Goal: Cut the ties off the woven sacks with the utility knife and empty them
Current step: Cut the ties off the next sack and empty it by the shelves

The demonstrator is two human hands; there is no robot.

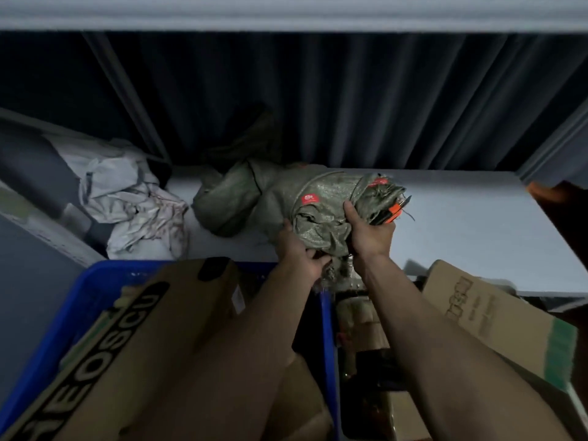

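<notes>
Bare hands at edge of white table [461, 224]. Left hand [300, 248] grips crumpled lower fold of green woven sack [280, 202], fingers curled into cloth. Right hand [369, 232] clutches bunched sack neck plus orange utility knife [394, 212]. Sack has coarse, glinting weave and two red labels, lies on table. One blue plastic crate [105, 276] below holds cardboard [178, 313].

Left hand [301, 249]: bare
Right hand [366, 234]: bare
Left arm [254, 332]: bare right down to the picture's edge
Right arm [429, 329]: bare right down to the picture's edge
</notes>
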